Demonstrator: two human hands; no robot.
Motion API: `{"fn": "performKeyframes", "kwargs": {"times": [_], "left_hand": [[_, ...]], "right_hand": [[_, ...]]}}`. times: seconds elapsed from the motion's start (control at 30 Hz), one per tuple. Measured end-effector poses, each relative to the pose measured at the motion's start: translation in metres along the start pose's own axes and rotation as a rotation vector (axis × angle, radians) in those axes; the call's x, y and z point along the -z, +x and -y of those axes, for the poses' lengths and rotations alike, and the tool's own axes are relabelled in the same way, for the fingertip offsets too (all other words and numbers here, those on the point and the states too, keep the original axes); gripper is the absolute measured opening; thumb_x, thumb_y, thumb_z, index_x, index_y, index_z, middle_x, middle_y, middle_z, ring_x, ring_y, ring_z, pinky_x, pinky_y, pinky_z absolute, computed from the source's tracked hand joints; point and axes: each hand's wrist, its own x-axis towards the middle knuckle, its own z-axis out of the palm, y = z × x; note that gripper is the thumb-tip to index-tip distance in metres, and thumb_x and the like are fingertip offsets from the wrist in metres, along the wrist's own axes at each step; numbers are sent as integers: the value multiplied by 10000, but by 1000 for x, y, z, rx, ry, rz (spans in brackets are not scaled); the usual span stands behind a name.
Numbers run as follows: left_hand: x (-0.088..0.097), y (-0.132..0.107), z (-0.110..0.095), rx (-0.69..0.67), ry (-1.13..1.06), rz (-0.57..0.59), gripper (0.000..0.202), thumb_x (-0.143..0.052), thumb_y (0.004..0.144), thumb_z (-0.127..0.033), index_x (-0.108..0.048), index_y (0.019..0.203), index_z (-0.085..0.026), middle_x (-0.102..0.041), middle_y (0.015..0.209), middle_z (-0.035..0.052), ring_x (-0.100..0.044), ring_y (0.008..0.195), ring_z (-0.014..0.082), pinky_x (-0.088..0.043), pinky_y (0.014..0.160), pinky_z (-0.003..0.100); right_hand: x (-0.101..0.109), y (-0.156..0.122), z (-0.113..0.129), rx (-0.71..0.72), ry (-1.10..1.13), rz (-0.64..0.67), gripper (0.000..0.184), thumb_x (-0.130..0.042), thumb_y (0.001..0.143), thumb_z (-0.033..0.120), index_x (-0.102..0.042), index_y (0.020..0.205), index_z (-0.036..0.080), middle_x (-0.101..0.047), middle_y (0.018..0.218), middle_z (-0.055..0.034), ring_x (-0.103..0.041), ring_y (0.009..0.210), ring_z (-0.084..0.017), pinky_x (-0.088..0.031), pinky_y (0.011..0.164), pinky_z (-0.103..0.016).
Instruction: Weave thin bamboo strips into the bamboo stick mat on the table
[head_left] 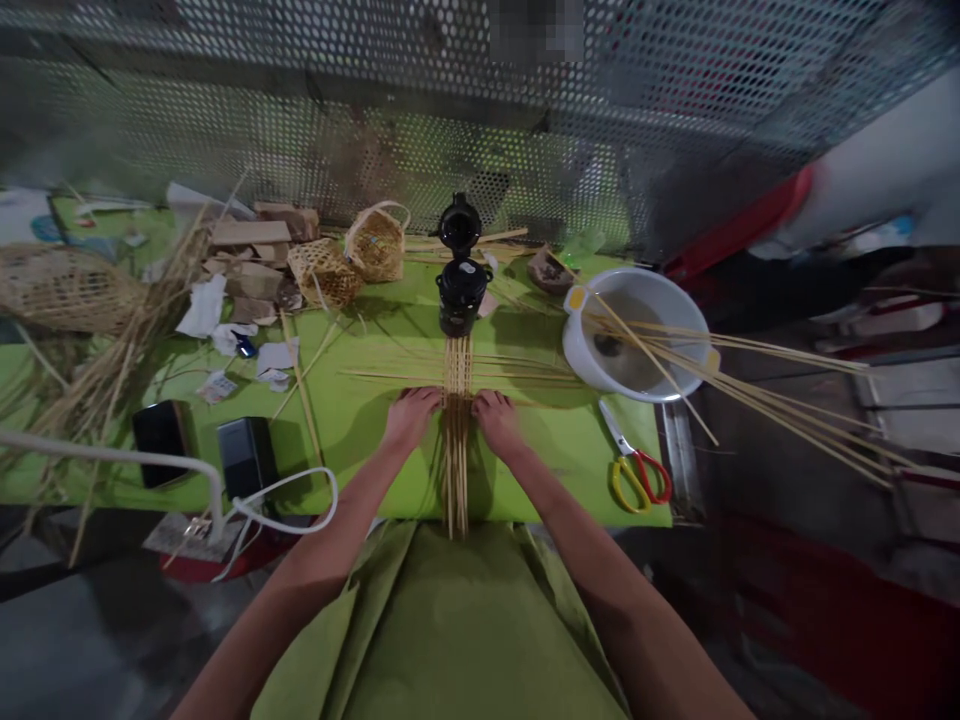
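Observation:
A narrow weave of bamboo strips point(457, 400) lies lengthwise on the green table, its long ends pointing toward my body. Thinner crosswise strips point(517, 368) stick out to both sides at its upper part. My left hand point(414, 415) grips the weave's left edge with bent fingers. On the opposite edge, my right hand point(496, 418) has its fingers curled and pressed against the strips. Both thumbs are mostly hidden. A black lidded bottle point(459, 295) stands at the far end of the weave, its round cap flipped up.
Right of me are a white pot point(574, 340) of water with long strips across it, and scissors point(630, 465). Small woven baskets point(375, 245), wood blocks point(251, 240), a phone point(161, 443) and a black box point(247, 455) sit left. Perforated metal mesh point(337, 130) rises behind.

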Motion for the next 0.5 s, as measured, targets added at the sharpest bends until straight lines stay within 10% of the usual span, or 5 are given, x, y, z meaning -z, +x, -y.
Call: {"fn": "performKeyframes", "kwargs": {"times": [0.5], "left_hand": [[-4,-3,-11,-101,133,-11,320,-517,945,-88,-717,1139,-244,-704,1277,65,-625,1183,272,-424,1102,497]], "right_hand": [[13,-4,-5,101,42,-103,288,-586,932,142,-679,1197,206,-677,1290,-105,-564,1138,-287,-396,1009,-436]]}}
